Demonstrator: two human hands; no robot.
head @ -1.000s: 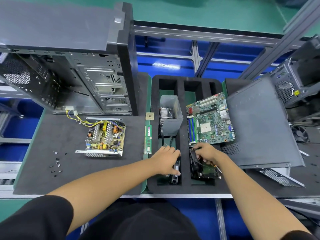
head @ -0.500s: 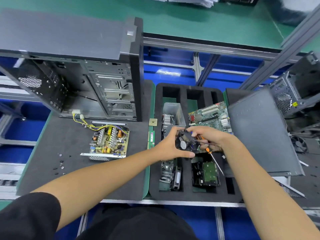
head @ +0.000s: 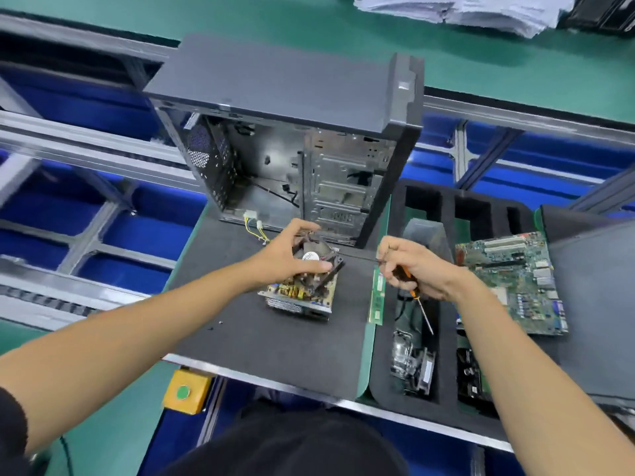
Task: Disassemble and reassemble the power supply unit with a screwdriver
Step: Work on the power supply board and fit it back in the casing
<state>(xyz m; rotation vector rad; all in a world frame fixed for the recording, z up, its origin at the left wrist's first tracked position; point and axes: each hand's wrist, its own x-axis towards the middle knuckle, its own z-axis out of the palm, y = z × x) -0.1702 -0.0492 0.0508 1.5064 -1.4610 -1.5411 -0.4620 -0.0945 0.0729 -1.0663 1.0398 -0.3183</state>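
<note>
With the left hand (head: 292, 259) gripping the fan (head: 318, 261) over the open power supply (head: 302, 293) and the right hand (head: 412, 266) clutching the screwdriver (head: 417, 300), a slip could drop the fan onto the bare circuit board.

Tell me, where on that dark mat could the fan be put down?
The mat is bare in front of the open power supply, toward the near edge, bar some tiny screws. Another bare strip runs right of it, up to the memory stick. The foam tray slots are crowded.
</note>
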